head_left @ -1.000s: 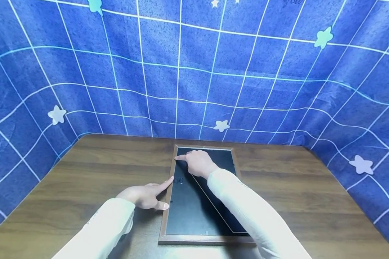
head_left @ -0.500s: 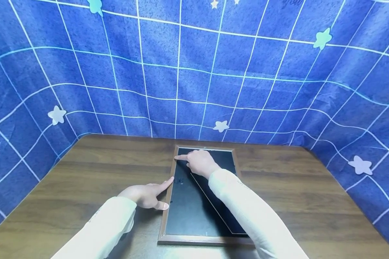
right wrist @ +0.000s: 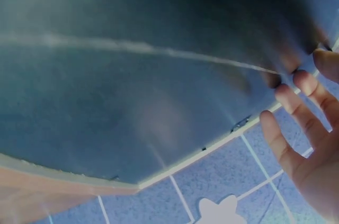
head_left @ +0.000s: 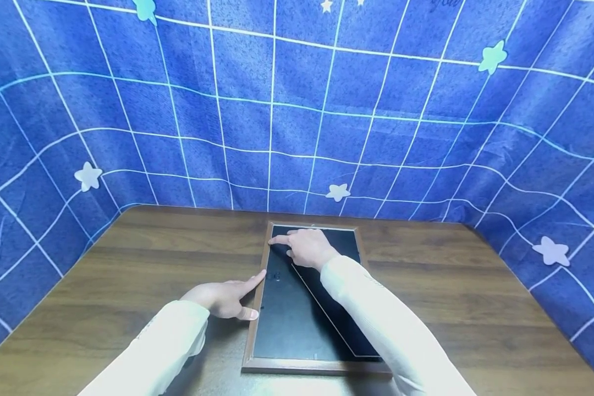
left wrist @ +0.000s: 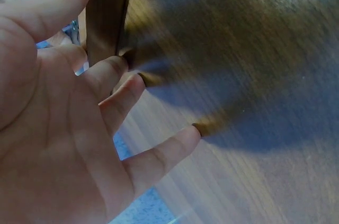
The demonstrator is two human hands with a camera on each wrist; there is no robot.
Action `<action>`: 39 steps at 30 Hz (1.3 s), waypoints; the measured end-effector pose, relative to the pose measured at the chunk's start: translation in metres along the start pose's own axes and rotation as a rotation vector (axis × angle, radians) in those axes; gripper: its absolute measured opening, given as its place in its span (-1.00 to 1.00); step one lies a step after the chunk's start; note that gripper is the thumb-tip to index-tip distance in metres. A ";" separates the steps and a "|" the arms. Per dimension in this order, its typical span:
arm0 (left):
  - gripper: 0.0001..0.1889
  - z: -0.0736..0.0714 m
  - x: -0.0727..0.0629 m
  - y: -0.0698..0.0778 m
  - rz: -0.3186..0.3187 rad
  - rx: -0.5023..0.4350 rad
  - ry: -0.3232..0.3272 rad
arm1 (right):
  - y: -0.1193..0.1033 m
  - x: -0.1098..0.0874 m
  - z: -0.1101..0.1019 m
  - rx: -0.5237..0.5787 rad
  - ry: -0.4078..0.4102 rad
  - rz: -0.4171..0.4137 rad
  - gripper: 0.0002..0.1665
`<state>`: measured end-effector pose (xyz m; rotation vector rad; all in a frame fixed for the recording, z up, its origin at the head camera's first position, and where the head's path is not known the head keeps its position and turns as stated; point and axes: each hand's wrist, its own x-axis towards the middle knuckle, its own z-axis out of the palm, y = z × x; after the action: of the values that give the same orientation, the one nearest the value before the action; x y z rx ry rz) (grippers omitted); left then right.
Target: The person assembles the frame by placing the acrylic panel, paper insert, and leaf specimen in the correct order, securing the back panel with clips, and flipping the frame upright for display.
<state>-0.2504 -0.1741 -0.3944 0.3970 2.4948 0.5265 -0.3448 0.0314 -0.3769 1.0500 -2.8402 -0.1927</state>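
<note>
A picture frame [head_left: 284, 335] lies on the table with its black backing up, inside a brown rim [head_left: 317, 366]. A thin white line bounds a panel on the backing, partly hidden by my right arm. My left hand [head_left: 220, 300] rests at the left rim, index finger and thumb spread against it; the left wrist view shows its other fingers reaching down towards the tabletop. My right hand [head_left: 307, 247] is over the backing's upper part, its straight index finger touching the upper left edge. In the right wrist view, the right hand's fingers [right wrist: 294, 110] are loosely extended.
The wooden table [head_left: 450, 286] extends on both sides of the frame. A blue curtain [head_left: 297, 126] with a white grid and stars hangs behind and around it. A small dark metal fitting [head_left: 276, 275] sits near the backing's left edge.
My right hand has shifted very slightly to the right, its index fingertip staying by the upper left edge. The left hand and the picture frame look practically unmoved.
</note>
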 end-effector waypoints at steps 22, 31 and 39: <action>-0.01 -0.005 -0.003 0.007 0.027 -0.007 -0.001 | -0.001 0.003 -0.007 0.093 -0.092 0.088 -0.49; 0.00 -0.005 -0.007 0.005 0.042 -0.013 -0.003 | -0.003 0.004 -0.010 0.210 -0.142 0.176 -0.45; -0.03 -0.009 -0.017 0.015 0.052 -0.008 -0.004 | -0.010 0.000 -0.012 0.130 -0.154 0.156 -0.44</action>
<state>-0.2390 -0.1696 -0.3728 0.4605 2.4829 0.5561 -0.3372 0.0230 -0.3670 0.8644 -3.0942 -0.0789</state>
